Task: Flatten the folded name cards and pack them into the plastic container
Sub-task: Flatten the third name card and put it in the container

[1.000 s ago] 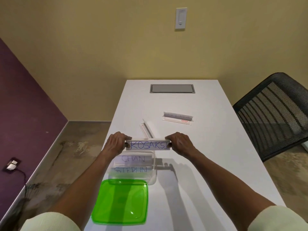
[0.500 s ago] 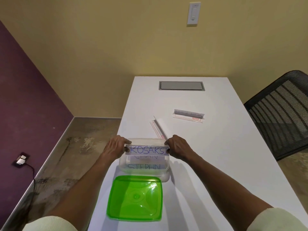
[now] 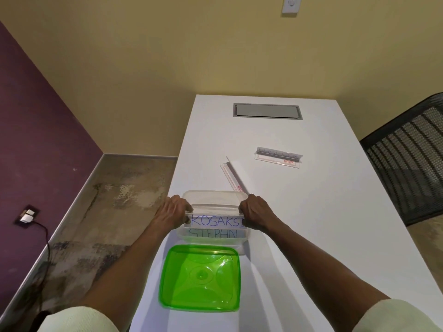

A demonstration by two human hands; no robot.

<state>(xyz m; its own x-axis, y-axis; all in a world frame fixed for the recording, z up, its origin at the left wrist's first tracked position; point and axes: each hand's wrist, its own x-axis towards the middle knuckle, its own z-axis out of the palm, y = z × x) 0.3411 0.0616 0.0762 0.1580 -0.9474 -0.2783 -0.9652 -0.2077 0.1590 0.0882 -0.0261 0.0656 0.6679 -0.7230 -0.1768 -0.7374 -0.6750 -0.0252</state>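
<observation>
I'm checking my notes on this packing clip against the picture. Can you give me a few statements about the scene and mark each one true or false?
1. Both hands, left and right, hold the KOSAKSI card by its ends. True.
2. The green lid is on the container. False: it lies on the table in front of the open container.
3. A card reading STEPHN is already in the container. True.
4. No cards remain on the table. False: two folded cards lie beyond the container.
5. The chair is at the table's left. False: it is at the right.
</observation>
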